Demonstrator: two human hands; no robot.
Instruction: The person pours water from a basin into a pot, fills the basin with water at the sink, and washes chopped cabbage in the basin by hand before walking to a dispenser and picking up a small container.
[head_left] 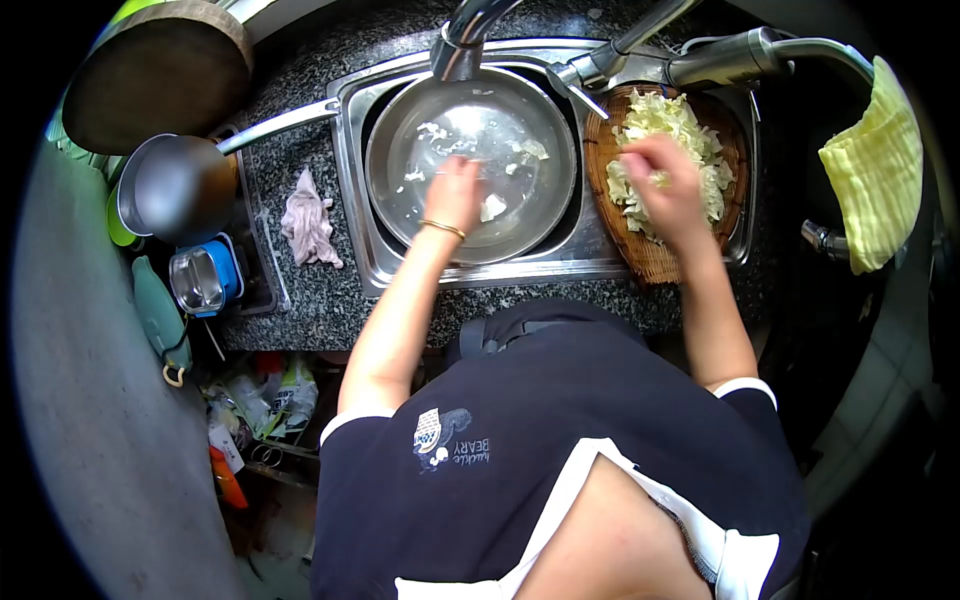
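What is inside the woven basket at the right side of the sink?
Loose pale-green leaf pieces, probably cabbage, lie heaped in the woven basket. The right hand covers some; anything beneath the pile is hidden.

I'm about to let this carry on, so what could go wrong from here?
The basket lies over the front rim of the sink, so a bump from the right hand might tip it and spill the shredded leaves. Pale scraps lie scattered in the metal basin around the left hand; some could be missed.
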